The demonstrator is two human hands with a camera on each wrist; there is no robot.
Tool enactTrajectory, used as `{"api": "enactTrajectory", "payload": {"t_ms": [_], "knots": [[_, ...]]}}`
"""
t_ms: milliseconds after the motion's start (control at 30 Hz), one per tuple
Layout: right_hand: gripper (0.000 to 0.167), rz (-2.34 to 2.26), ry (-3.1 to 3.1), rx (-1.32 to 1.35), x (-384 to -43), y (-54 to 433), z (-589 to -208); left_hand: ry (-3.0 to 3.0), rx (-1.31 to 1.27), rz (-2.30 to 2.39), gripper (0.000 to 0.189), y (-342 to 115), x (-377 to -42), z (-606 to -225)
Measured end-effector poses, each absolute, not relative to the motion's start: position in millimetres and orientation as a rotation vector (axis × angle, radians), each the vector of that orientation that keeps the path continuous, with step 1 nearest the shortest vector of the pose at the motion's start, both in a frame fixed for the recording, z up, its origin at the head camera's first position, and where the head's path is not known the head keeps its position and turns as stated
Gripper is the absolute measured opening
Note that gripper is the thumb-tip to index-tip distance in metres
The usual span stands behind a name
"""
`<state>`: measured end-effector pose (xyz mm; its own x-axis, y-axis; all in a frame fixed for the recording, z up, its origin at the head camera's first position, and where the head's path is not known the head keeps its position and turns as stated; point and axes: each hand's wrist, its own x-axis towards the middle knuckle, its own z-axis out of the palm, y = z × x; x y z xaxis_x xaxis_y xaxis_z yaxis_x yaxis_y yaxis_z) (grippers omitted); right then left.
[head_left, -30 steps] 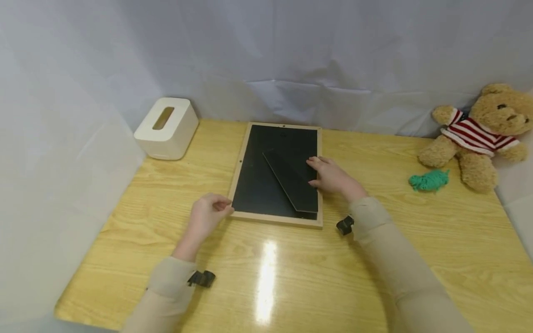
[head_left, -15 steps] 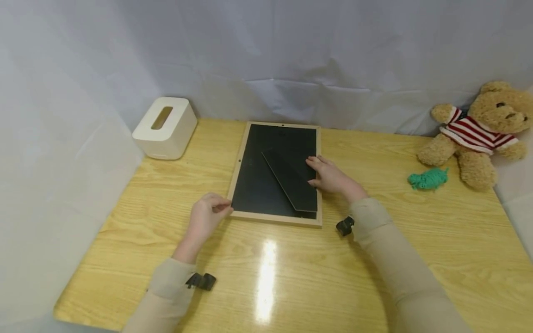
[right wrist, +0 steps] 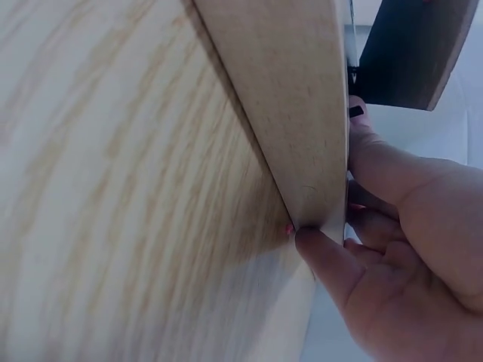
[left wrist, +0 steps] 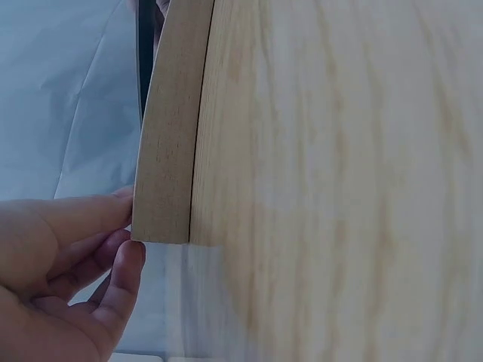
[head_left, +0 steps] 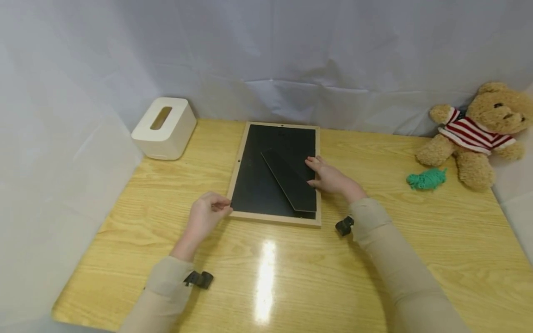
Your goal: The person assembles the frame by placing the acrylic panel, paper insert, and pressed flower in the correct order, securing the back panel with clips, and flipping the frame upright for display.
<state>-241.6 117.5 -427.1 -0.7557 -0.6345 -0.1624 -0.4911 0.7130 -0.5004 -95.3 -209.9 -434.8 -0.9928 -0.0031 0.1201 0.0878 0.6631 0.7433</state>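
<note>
A picture frame [head_left: 266,218] with a light wooden border lies face down on the table, its black backing upward. Hinged at its middle, a black easel leg [head_left: 291,185] slants toward the lower right. My left hand [head_left: 206,215] holds the near left corner with fingertips; in the left wrist view the fingers [left wrist: 124,264] meet the corner's end and upper edge. Along the right side, my right hand [head_left: 333,179] grips the border. The right wrist view has one fingertip [right wrist: 313,241] low on the outer edge, with other digits over the back near the leg.
A white tissue box [head_left: 164,129] stands at the back left. On the right, a teddy bear [head_left: 474,134] in a striped shirt sits behind a bundle of green cord [head_left: 426,179]. Pale sheeting [head_left: 266,55] hangs behind the wooden table [head_left: 308,277].
The whole head view shifts very slightly left. Both hands keep their places on the picture frame, and the easel leg stays at the same slant.
</note>
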Motion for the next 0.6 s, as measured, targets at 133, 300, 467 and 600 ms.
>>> {"api": "enactTrajectory", "payload": {"t_ms": [133, 300, 467, 600], "knots": [[0.067, -0.619, 2.598, -0.896, -241.8, 118.0, -429.8, -2.788, -0.100, -1.216, 0.012, -209.7, -95.5, -434.5], [0.067, -0.610, 2.592, -0.888, -240.9, 118.1, -430.4, -2.806, -0.157, -1.177, 0.012, -208.1, -95.7, -431.8], [0.067, -0.612, 2.584, -0.883, -239.9, 117.1, -427.4, -2.824, -0.204, -1.146, 0.013, -206.8, -97.4, -428.9], [0.067, -0.604, 2.582, -0.885, -239.7, 115.8, -425.9, -2.858, -0.225, -1.112, 0.013, -206.8, -99.5, -425.9]]}}
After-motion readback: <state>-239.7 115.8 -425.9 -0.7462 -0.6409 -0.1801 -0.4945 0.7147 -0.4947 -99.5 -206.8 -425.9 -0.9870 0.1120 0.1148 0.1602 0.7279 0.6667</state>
